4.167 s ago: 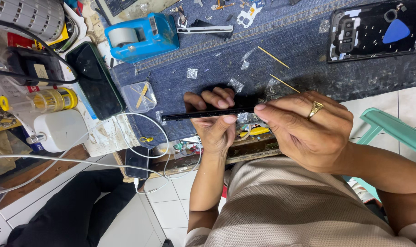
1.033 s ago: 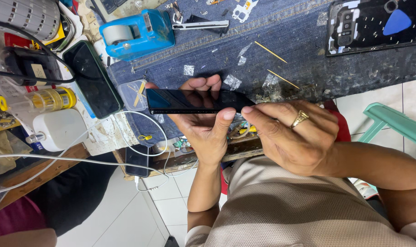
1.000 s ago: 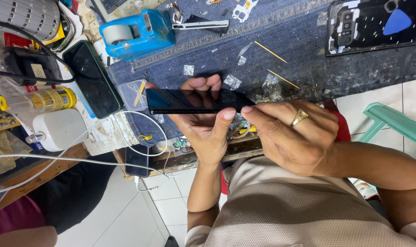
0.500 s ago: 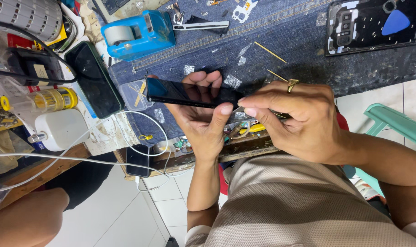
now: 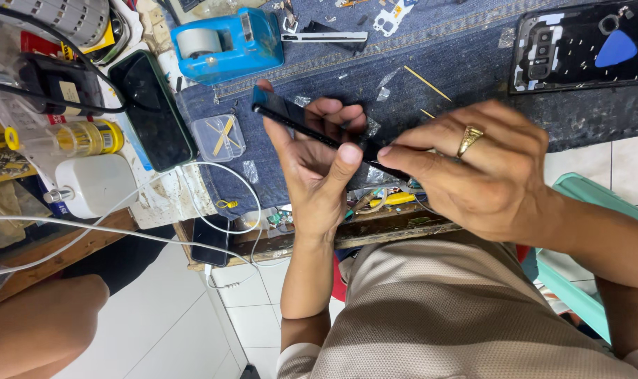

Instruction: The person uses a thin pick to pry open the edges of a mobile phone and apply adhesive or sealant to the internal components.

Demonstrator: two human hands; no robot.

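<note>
Over the front edge of the counter (image 5: 473,63), head view: left hand (image 5: 315,168) has its grip clamped on a slim dark phone (image 5: 291,119), held edge-on and tilted, thumb pressed on its near edge and fingers wrapped behind; right hand (image 5: 484,168), gold ring (image 5: 471,140) on one finger, has its grip pinched on the phone's lower end. Behind on the denim-covered counter lie a blue tape dispenser (image 5: 224,42), a second dark phone (image 5: 152,109), a small clear box (image 5: 219,137), an opened phone back (image 5: 585,45) with a blue pick (image 5: 617,50), and a white cable (image 5: 122,231) trailing off the edge.
</note>
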